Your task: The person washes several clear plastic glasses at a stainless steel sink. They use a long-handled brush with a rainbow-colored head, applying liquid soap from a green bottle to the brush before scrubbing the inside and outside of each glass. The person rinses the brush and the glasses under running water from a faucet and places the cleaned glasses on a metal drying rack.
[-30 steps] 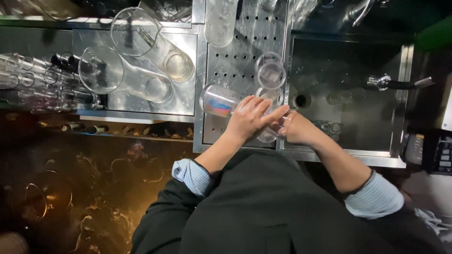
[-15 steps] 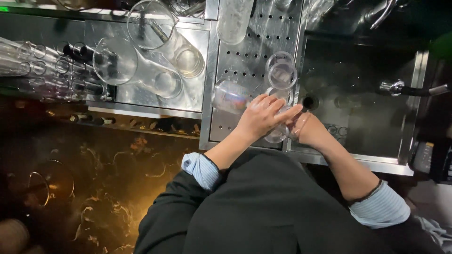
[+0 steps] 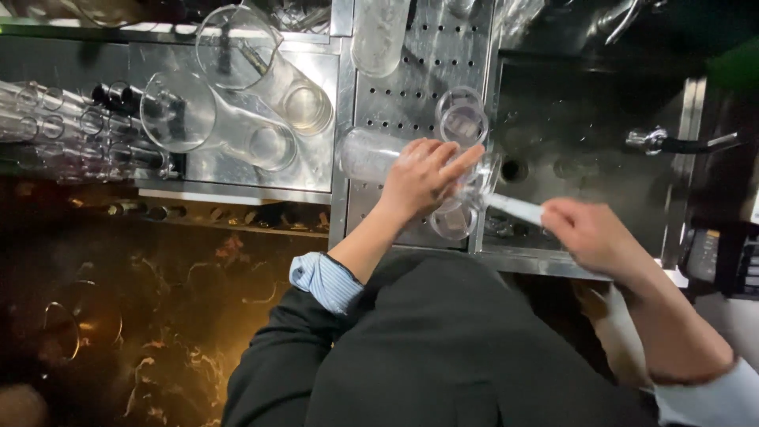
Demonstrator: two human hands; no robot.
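— What have your hands got just now?

— My left hand (image 3: 423, 178) has its fingers (image 3: 462, 160) spread narrowly over a clear glass (image 3: 474, 190) lying tilted at the edge between the perforated drain rack (image 3: 411, 103) and the dark sink (image 3: 585, 158). My right hand (image 3: 593, 237) is closed on a pale stick-like tool (image 3: 514, 208) whose far end points into that glass; what the tool is, I cannot tell.

— What sits close by?

— Just beyond my left fingertips stands an upright glass (image 3: 462, 119); under my left palm lies a frosted glass (image 3: 368, 154) on its side; another small one (image 3: 452, 221) rests just below my fingers.

— How to do it well?

— I'd judge: pin the glass firmly, keep the tool in line with its mouth, and work clear of the neighbours.
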